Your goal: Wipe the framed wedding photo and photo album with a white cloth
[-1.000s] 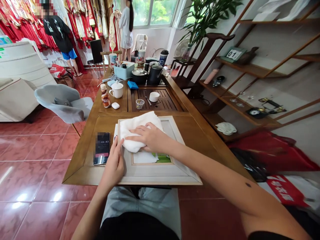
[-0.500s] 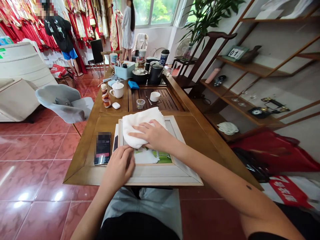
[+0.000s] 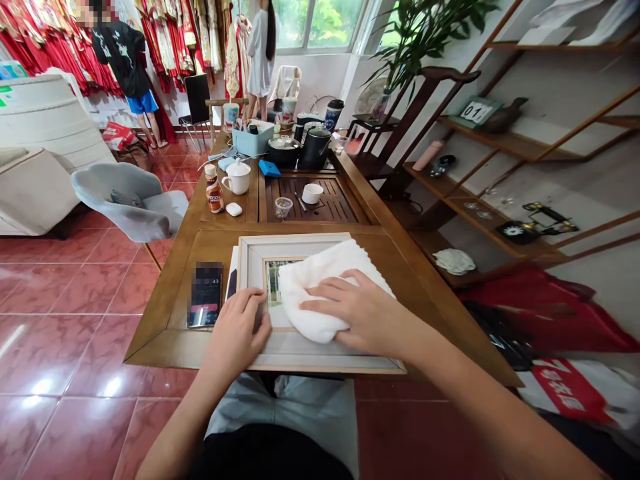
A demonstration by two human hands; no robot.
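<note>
A picture frame [image 3: 300, 359] with a pale wide border lies flat on the wooden table near its front edge. Under my right hand [image 3: 357, 312] is a folded white cloth [image 3: 345, 260], pressed onto the right half of the frame; the fingers curve over the cloth and hold it. The cloth hides much of the picture [image 3: 275, 287], whose left strip shows. My left hand [image 3: 243, 323] rests on the frame's lower left side with fingers bent around it; the thumb is partly hidden. Just left of that hand lies a phone [image 3: 205, 293] with a lit screen.
Farther back on the table [image 3: 165, 320] stand a bottle [image 3: 214, 190], a lidded white cup [image 3: 237, 179], a small white case [image 3: 233, 209], a clear tub [image 3: 283, 208] and a white bowl [image 3: 313, 193]. A grey chair [image 3: 135, 207] is at left, shelves [image 3: 520, 147] at right. Two people stand behind.
My right hand has slid the white cloth right and toward me across the frame, uncovering the picture's left part. My left hand has stayed on the frame's left side.
</note>
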